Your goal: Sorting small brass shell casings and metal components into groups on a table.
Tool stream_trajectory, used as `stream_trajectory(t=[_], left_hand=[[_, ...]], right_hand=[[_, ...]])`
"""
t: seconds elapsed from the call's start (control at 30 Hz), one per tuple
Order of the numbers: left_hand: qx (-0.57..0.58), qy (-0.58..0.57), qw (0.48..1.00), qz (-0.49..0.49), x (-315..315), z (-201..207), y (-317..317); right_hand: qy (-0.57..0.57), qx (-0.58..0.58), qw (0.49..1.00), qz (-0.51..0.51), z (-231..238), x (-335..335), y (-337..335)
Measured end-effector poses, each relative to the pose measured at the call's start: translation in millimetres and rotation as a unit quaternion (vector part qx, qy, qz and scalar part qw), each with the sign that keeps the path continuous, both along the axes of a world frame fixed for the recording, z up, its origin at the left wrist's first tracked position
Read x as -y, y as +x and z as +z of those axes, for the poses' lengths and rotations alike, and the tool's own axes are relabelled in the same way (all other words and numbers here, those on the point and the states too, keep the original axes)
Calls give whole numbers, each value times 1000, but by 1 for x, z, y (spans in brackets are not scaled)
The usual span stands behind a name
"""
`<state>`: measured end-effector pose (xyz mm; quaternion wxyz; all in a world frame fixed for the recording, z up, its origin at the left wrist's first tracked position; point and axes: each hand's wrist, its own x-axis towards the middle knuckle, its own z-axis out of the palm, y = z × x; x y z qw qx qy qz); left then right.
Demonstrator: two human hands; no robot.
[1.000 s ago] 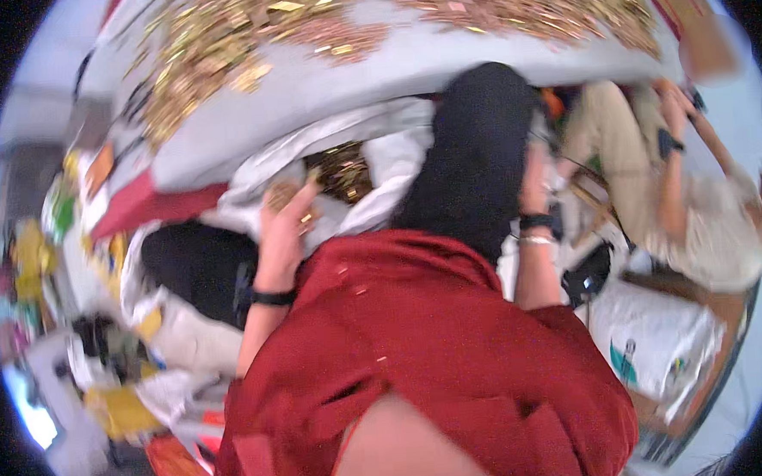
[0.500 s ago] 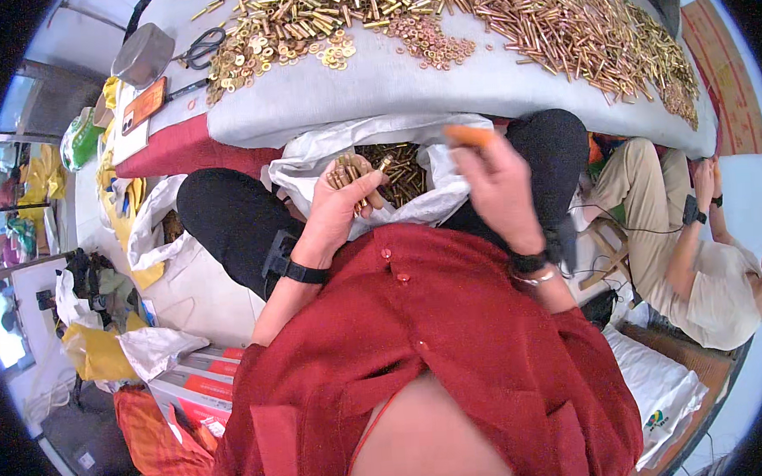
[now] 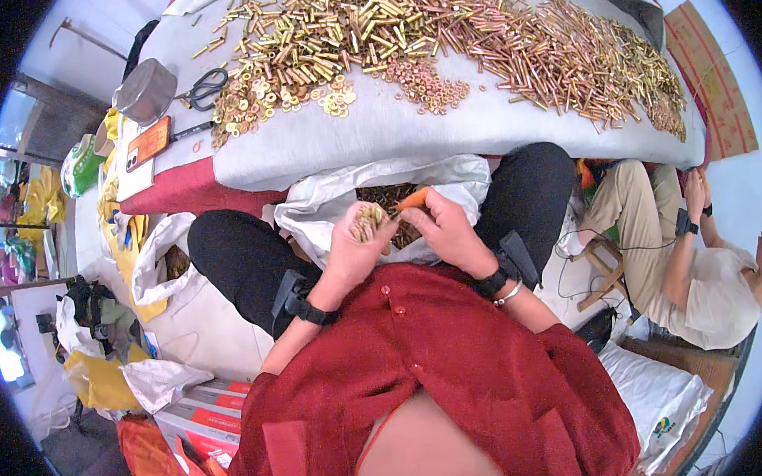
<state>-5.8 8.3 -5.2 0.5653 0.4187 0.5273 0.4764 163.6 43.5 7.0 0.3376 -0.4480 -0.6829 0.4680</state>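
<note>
My left hand (image 3: pixel 354 250) is closed round a bundle of small brass tubes (image 3: pixel 366 221), their ends showing above the fingers. An orange-handled tool (image 3: pixel 413 200) is gripped in my right hand (image 3: pixel 451 234), its tip close beside the bundle; whether it touches a tube I cannot tell. Both hands are over an open white sack (image 3: pixel 314 196) between my knees. Down inside the sack lie more brass tubes (image 3: pixel 379 194), partly hidden by my hands.
Ahead, a grey cloth-covered table (image 3: pixel 333 146) bears a heap of brass and copper tubes (image 3: pixel 552 57) and small rings (image 3: pixel 429 85). Scissors (image 3: pixel 208 89), a metal tin (image 3: pixel 147 91) and an orange phone (image 3: pixel 148 144) are at its left. A co-worker (image 3: pixel 703 290) sits at the right.
My right hand has come left and down with the orange-handled tool, up to the bundle in my left hand. The left hand has turned, so the tube ends face up. The view has shifted slightly.
</note>
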Motion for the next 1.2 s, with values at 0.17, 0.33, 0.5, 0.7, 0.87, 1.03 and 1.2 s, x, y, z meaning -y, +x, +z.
stream_trajectory(t=[0.17,0.33,0.5,0.7,0.87,1.03,1.2], left_hand=[[-205,96,974,0,2,5,3],[127,-153,977,73,-10,29,-29],[299,-162,936,91,-69,48,-88],[249,-79,955,139,-141,88,-100],[304,-80,947,68,-161,68,-94],[350,-141,925,43,-152,54,-83],[254,-144,957,2,-146,48,-82]], right_hand=[[-150,-23,987,-57,-6,3,-3],[7,48,994,-101,-3,-5,2],[93,104,985,-106,9,-57,6],[260,117,948,-139,28,-142,-27],[355,230,902,-83,21,-190,-58],[364,349,861,-69,4,-208,-61],[362,383,846,-78,6,-204,-63]])
